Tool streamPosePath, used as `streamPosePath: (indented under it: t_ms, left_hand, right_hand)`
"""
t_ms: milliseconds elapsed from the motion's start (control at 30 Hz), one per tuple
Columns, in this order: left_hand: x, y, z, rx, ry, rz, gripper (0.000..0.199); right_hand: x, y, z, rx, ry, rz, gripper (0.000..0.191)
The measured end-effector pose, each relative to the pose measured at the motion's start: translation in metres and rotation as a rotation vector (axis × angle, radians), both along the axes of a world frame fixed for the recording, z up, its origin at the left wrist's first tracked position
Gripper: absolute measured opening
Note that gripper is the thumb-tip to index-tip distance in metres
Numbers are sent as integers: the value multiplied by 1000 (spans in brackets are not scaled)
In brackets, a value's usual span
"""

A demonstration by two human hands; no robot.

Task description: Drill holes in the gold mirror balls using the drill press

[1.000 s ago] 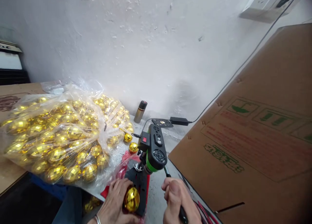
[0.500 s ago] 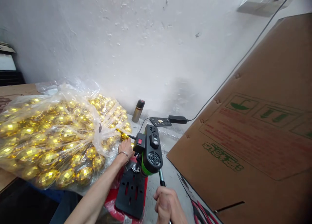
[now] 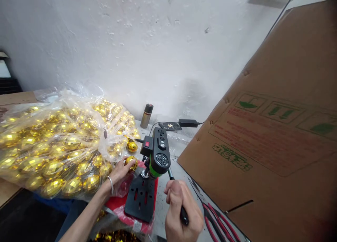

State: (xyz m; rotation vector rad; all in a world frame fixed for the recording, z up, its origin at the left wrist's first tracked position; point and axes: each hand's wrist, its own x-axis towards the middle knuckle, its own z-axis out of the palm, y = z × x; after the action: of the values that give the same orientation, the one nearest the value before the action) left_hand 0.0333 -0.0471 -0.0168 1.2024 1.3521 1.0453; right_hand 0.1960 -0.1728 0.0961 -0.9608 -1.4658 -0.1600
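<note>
At the left, a clear plastic bag (image 3: 58, 154) bulges with gold faceted balls. Beside it, the left hand (image 3: 120, 171) has its grip closed on one gold ball (image 3: 131, 162), just left of the black machine (image 3: 160, 152) on the desk (image 3: 163, 201). The ball looks light and probably hollow, with a stiff shell that could dent or scuff; its mirrored facets seem slippery. Fingertips spread around its widest part, pressing gently, should hold it best. Another loose gold ball (image 3: 132, 146) sits just behind. Farther right, the right hand (image 3: 180, 201) has its grip wrapped around the black lever handle (image 3: 184, 216).
</note>
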Motion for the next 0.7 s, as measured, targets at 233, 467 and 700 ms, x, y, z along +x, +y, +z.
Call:
streamPosePath:
  t_ms: [233,467,700]
  left_hand:
    - [5,-43,1,-66,-313,-87,77]
    - [27,-72,-37,172,18,-12,54]
    - [34,-78,-52,466,204,-185,48]
  right_hand:
    - [-3,-2,0,2,-14,0,28]
    - [0,-4,1,-22,-51,12,26]
    - [0,-5,0,-11,-61,11,25]
